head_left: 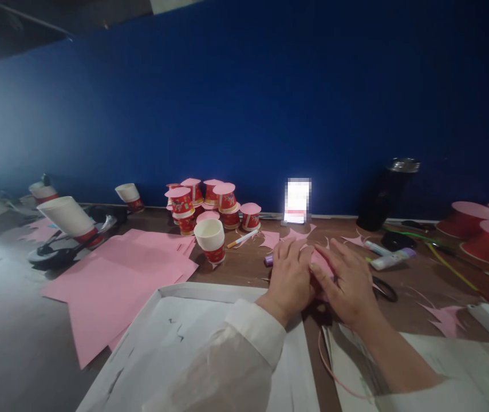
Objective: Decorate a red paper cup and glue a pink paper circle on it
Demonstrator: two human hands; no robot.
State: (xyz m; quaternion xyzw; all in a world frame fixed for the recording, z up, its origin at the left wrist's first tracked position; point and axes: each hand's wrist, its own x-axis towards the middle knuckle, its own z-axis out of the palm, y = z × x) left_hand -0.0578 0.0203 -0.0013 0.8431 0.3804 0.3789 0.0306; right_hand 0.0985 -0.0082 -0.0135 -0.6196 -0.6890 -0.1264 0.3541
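A piece of pink paper (322, 264) shows between my two hands above the brown table. My left hand (291, 277) lies over its left side, fingers close together and curled down on it. My right hand (350, 280) grips the other side, with the thumb and index finger along the paper's edges. Whatever lies beneath the paper is hidden by my hands. Just left of my left hand is a purple cap (268, 261). Scissors with a black handle (385, 289) lie beside my right hand, partly covered. Glue sticks (393, 259) rest farther right.
Upturned red cups with pink discs (226, 197) are stacked at the back left, near an upright paper cup (210, 237). Pink sheets (128, 280) and a white box lid (193, 326) lie left. A lit phone (296, 200) and black bottle (384, 194) stand behind.
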